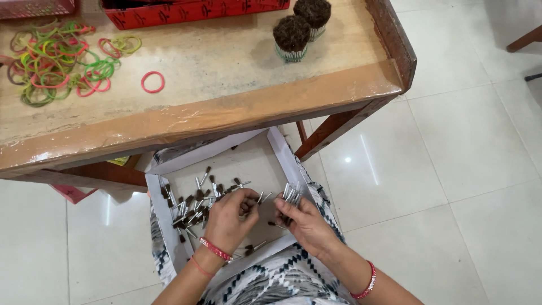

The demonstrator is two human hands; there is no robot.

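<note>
A shallow white cardboard tray (282, 149) rests on my lap below the table edge. Several small metal-stemmed brushes with dark tips (195, 206) lie loose in it. My left hand (228, 217) sits over the pile, fingers pinched on one or two of the small brushes. My right hand (305, 223) holds a bunch of the same brushes (292, 195), their metal stems pointing up. On the table above stand two banded round bundles of brushes (292, 36), dark tips up.
A wooden table (226, 110) with a raised rim spans the top. Coloured rubber bands (56, 59) lie at its left, one pink band (152, 82) apart. A red box (192, 11) sits at the back. White tiled floor (451, 158) lies to the right.
</note>
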